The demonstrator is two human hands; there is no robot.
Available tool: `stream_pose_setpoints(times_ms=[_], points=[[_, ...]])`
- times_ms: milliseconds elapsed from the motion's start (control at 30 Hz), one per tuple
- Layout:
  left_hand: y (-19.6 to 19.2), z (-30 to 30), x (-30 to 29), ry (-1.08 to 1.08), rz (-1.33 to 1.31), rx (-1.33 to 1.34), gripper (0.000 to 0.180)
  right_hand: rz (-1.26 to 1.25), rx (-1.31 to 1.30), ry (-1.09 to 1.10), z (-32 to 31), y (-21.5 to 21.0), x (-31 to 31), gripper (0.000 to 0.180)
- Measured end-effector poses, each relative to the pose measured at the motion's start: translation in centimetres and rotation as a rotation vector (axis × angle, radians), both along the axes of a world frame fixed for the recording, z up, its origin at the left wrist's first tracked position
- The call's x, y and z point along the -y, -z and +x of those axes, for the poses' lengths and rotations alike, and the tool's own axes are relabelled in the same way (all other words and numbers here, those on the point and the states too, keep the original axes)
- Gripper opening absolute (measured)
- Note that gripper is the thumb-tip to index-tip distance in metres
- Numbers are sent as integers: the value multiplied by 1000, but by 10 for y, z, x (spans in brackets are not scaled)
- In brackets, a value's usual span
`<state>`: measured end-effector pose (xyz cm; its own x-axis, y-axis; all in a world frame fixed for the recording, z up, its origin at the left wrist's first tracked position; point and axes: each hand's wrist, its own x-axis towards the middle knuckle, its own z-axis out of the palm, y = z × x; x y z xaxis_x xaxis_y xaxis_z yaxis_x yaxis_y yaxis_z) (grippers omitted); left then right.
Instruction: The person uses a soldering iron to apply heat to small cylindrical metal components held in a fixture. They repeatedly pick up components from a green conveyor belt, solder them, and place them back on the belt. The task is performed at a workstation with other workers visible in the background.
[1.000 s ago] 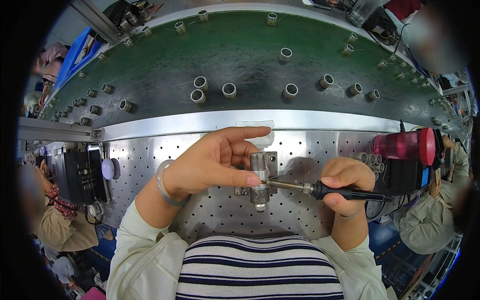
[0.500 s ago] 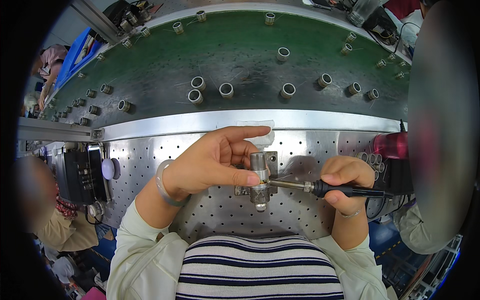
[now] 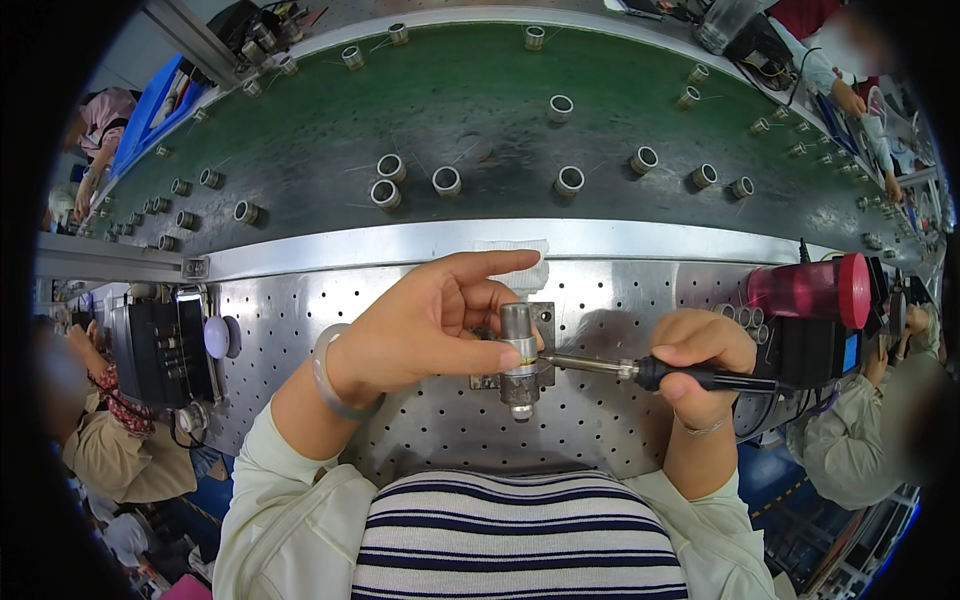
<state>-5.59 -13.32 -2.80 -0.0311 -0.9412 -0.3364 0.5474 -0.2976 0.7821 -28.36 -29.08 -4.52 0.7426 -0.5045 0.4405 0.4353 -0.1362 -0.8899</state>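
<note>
My left hand (image 3: 425, 325) is closed on a cylindrical metal part (image 3: 517, 322), its thumb pressed to the ring around the middle and its index finger stretched out above. A small dark metal fixture (image 3: 545, 318) with a screw hole sits behind and under the part. Between the fingers and thumb of my right hand (image 3: 705, 360) is a soldering iron (image 3: 655, 374) with a black handle, pointing left. Its tip is at the right side of the metal part, close to the ring; whether it touches cannot be made out.
Beyond the perforated metal bench (image 3: 420, 430) runs a green belt (image 3: 470, 90) carrying several short metal sleeves (image 3: 446, 181) with thin wires. At right stand a pink container (image 3: 810, 290) and stacked metal rings (image 3: 742, 318). A black device (image 3: 155, 350) is at left. Other people sit at both sides.
The soldering iron and my right hand have shifted slightly right. Sleeves on the belt have moved a little left. The blurred grey shape at far right is gone, uncovering co-workers and the pink container.
</note>
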Motion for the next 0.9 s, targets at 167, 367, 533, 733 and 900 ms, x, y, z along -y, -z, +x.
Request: stream_pose_setpoints(times_ms=[167, 367, 533, 733, 900], points=[[2, 9, -1, 32, -9, -52, 78, 100, 41, 3, 3, 4, 1, 20], [10, 68, 10, -396, -168, 277, 54, 145, 56, 118, 0, 0, 1, 25], [32, 213, -36, -870, 67, 1478, 30, 142, 54, 106, 1, -2, -1, 22], [41, 256, -67, -762, 226, 2060, 31, 169, 24, 81, 3, 0, 2, 21], [14, 150, -1, -407, -27, 1461, 31, 203, -34, 110, -1, 3, 4, 21]])
